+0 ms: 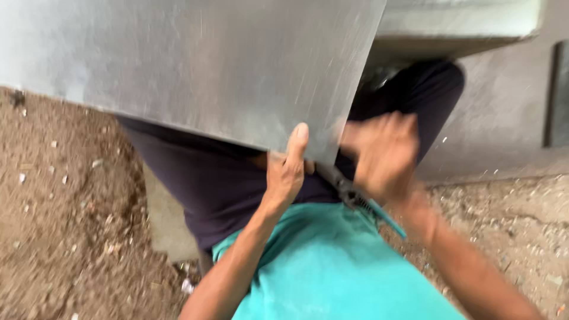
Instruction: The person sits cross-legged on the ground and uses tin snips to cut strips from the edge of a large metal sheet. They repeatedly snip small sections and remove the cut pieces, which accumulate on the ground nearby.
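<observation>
A large grey metal sheet fills the upper left and tilts over my lap. My left hand grips its lower corner, thumb pressed up against the face. My right hand, blurred by motion, is closed around a pair of dark snips with teal handles at the sheet's right edge. My dark trousers and teal shirt lie below the sheet.
Brown gritty ground with small stones spreads to the left and lower right. A grey concrete wall and a ledge stand behind at the right. A pale slab sits under my legs.
</observation>
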